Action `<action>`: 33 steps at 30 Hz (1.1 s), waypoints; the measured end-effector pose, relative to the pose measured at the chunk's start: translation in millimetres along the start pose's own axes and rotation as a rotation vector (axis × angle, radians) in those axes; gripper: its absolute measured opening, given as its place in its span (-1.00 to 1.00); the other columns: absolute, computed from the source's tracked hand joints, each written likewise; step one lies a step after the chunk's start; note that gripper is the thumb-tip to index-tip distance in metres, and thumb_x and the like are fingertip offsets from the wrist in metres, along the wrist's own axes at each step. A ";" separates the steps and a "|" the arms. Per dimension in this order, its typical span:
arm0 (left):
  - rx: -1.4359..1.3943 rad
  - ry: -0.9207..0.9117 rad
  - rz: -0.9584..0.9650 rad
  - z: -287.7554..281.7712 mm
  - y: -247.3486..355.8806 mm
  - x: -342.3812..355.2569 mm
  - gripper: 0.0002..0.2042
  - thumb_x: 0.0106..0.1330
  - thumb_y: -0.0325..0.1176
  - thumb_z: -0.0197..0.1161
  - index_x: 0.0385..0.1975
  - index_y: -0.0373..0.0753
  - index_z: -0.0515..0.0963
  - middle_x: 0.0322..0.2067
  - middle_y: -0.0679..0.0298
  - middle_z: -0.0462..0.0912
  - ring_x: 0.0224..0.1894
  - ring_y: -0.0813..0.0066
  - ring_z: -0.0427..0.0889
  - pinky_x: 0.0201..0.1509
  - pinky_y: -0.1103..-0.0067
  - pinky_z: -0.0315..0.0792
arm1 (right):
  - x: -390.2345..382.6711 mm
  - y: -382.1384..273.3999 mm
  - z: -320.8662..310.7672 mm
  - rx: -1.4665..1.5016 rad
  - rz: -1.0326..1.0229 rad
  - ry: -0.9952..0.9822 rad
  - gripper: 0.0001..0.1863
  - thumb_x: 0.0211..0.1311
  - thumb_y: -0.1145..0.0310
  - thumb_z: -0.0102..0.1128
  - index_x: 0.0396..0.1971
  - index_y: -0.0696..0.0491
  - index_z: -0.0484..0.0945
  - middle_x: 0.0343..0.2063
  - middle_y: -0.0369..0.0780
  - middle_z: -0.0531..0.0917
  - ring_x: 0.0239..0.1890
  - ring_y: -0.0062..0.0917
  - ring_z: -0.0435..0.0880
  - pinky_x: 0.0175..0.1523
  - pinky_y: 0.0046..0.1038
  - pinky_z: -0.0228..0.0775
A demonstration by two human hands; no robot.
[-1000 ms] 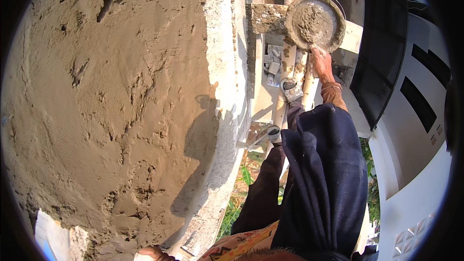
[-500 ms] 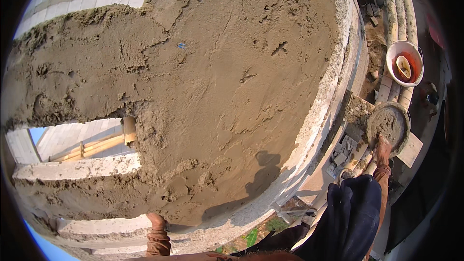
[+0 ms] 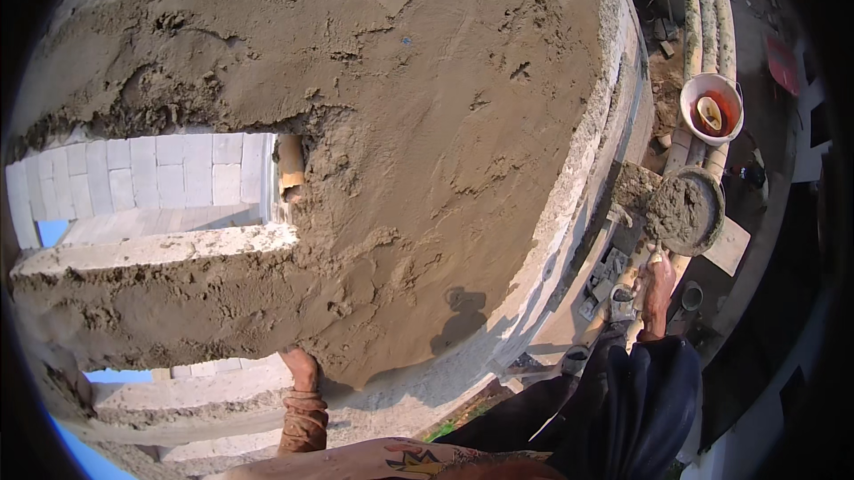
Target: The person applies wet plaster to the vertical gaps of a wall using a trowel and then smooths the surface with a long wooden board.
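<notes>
In the head view, the relation that counts is between the right hand (image 3: 657,289) and the round bowl (image 3: 718,214): the bowl lies at about one o'clock from that hand, which reaches its near edge. The right fingers look drawn together over something small and pale, perhaps a handle, but whether they grip that or the rim cannot be told. Being round, the bowl has no clear long axis. The left hand (image 3: 302,370) is well apart from it, between eight and nine o'clock from the bowl, touching the edge of the mud-coated wall (image 3: 436,169) beside a gap; its fingers are partly hidden, so its grip cannot be judged. The bowl rests by a flat board (image 3: 729,247) above the pale poles (image 3: 694,26), with a white bucket (image 3: 689,106) at twelve o'clock from it. Its rim is crusted grey-brown, and the mortar (image 3: 683,209) inside is lumpy, wet-looking and heaped toward nine o'clock, looking thick enough to hold its shape.
</notes>
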State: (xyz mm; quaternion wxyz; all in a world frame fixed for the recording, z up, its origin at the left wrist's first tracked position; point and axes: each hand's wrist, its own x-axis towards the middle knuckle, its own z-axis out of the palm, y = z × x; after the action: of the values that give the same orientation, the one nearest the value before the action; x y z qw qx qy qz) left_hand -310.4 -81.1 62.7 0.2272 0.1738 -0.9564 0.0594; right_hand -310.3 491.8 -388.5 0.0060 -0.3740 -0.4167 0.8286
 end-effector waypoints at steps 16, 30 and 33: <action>-0.456 0.041 0.199 -18.0 86.7 23.2 -0.75 0.32 -0.39 0.07 -0.45 -0.46 0.57 -0.49 -0.18 0.63 -0.44 -0.13 0.58 -0.32 0.17 0.38 | -184.6 -267.0 406.1 -0.061 -0.633 0.777 -0.46 0.21 0.47 0.18 0.17 0.36 0.36 -0.17 0.14 0.64 -0.15 0.04 0.66 -0.01 -0.16 0.50; -0.639 -0.167 0.164 3.6 -21.5 19.4 -0.83 0.37 -0.38 0.16 -0.34 -0.34 0.61 -0.32 0.18 0.68 -0.31 0.30 0.59 -0.20 0.40 0.46 | -228.0 -140.8 242.8 -0.342 -0.332 -0.193 -0.46 0.28 0.27 0.15 0.14 0.33 0.37 -0.27 0.14 0.62 -0.22 -0.07 0.67 -0.05 -0.19 0.49; 0.410 -0.194 0.442 -12.0 -32.5 19.8 -0.87 0.36 -0.38 0.18 -0.31 -0.29 0.62 -0.34 0.17 0.64 -0.32 0.28 0.58 -0.20 0.38 0.46 | -114.0 -47.5 81.9 -0.745 -0.185 0.182 -0.48 0.28 0.22 0.14 0.09 0.30 0.39 -0.37 0.21 0.65 -0.24 0.16 0.66 -0.09 -0.03 0.49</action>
State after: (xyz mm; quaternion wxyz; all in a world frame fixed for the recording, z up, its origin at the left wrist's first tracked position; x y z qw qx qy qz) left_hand -310.3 -115.2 83.4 0.0769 0.0090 -0.9563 0.2821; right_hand -293.7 430.0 -254.8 -0.0187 -0.3835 -0.7186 0.5798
